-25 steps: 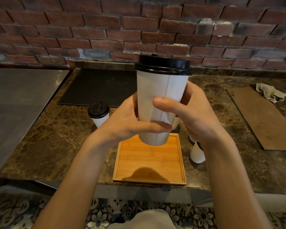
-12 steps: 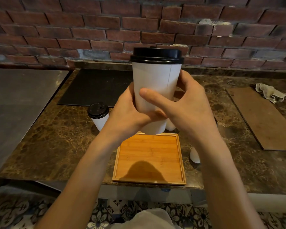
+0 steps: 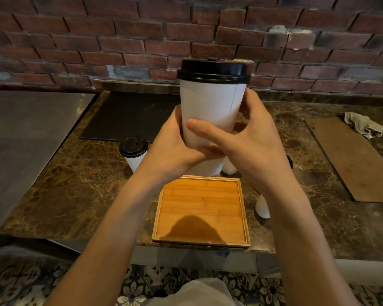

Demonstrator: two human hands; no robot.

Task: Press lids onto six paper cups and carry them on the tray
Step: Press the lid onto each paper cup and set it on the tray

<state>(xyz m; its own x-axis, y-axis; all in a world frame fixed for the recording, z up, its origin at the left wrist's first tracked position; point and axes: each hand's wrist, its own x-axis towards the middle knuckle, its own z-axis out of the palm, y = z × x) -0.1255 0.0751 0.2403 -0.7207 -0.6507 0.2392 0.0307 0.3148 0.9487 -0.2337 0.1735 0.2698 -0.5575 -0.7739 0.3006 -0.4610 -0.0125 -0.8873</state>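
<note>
A tall white paper cup [image 3: 210,107] with a black lid [image 3: 213,70] is held upright in the air above the far edge of a square bamboo tray [image 3: 200,209]. My left hand [image 3: 170,149] grips its lower body from the left. My right hand [image 3: 250,140] wraps it from the right, thumb across the front. A second lidded cup [image 3: 133,151] stands on the counter left of the tray. Parts of other white cups [image 3: 262,206] show behind my right arm, mostly hidden.
The tray sits at the front edge of a brown marble counter [image 3: 75,186]. A black mat [image 3: 131,115] lies at the back, a steel surface [image 3: 27,133] on the left, a brown board [image 3: 352,160] with a crumpled cloth [image 3: 363,124] on the right. A brick wall rises behind.
Both hands have carried the lidded cup slightly away from me and lower; my grip has slid toward its base.
</note>
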